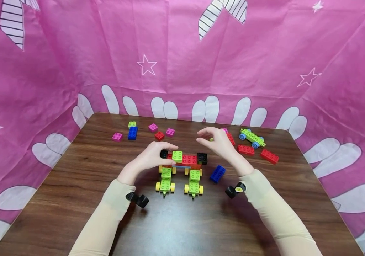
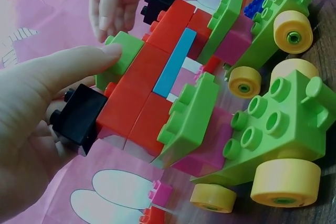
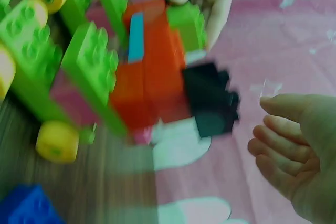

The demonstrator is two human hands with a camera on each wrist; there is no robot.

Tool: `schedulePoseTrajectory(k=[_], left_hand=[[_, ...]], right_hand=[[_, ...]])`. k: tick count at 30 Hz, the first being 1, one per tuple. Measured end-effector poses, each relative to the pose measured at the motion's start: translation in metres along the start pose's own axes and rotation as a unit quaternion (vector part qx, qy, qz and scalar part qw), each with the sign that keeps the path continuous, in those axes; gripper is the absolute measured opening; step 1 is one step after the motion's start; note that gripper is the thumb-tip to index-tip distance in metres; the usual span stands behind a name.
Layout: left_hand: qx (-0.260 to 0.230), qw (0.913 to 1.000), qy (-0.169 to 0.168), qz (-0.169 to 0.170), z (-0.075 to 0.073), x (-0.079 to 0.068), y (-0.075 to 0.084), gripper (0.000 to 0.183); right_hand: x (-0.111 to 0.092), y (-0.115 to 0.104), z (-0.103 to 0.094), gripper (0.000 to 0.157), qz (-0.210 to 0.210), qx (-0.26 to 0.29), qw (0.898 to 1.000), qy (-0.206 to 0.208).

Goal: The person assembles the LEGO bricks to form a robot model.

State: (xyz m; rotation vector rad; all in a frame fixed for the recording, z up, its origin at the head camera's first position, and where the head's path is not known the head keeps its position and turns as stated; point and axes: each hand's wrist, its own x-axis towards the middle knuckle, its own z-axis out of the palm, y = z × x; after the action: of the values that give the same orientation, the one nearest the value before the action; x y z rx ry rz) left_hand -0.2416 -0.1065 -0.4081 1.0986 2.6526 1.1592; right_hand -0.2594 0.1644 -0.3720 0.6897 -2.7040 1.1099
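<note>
A toy-brick build stands on the table: a red brick beam with a black brick at its right end, another black brick at its left end, and two green wheeled bases with yellow wheels below. On top of the beam sits a lime green brick. My left hand grips that green brick, its thumb on the near face and the fingers behind. A thin blue piece spans the beam's side. To the right, my right hand hovers with loosely bent fingers and nothing between them.
A blue brick lies right of the build. Behind my right hand are red bricks and a green wheeled base with blue wheels. At the back left lie a blue brick, a small red brick and several pink bricks.
</note>
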Motion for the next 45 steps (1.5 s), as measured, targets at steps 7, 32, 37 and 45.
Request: schedulePoseTrajectory(k=[7, 32, 37, 45], left_hand=[[0.007, 0.9998, 0.015, 0.003, 0.002, 0.001, 0.001, 0.042], [-0.028, 0.9987, 0.010, -0.040, 0.003, -0.001, 0.004, 0.037], [-0.027, 0.9986, 0.011, -0.045, 0.003, 0.000, 0.003, 0.037], [-0.036, 0.9984, 0.017, -0.040, 0.003, -0.001, 0.003, 0.037]], right_hand=[[-0.001, 0.045, -0.003, 0.025, 0.002, -0.025, 0.999, 0.031], [0.012, 0.130, 0.007, 0.042, 0.060, -0.051, 0.997, -0.011], [0.020, 0.139, 0.008, 0.048, 0.079, -0.048, 0.995, -0.042], [0.026, 0.151, 0.010, 0.059, 0.114, -0.052, 0.988, -0.086]])
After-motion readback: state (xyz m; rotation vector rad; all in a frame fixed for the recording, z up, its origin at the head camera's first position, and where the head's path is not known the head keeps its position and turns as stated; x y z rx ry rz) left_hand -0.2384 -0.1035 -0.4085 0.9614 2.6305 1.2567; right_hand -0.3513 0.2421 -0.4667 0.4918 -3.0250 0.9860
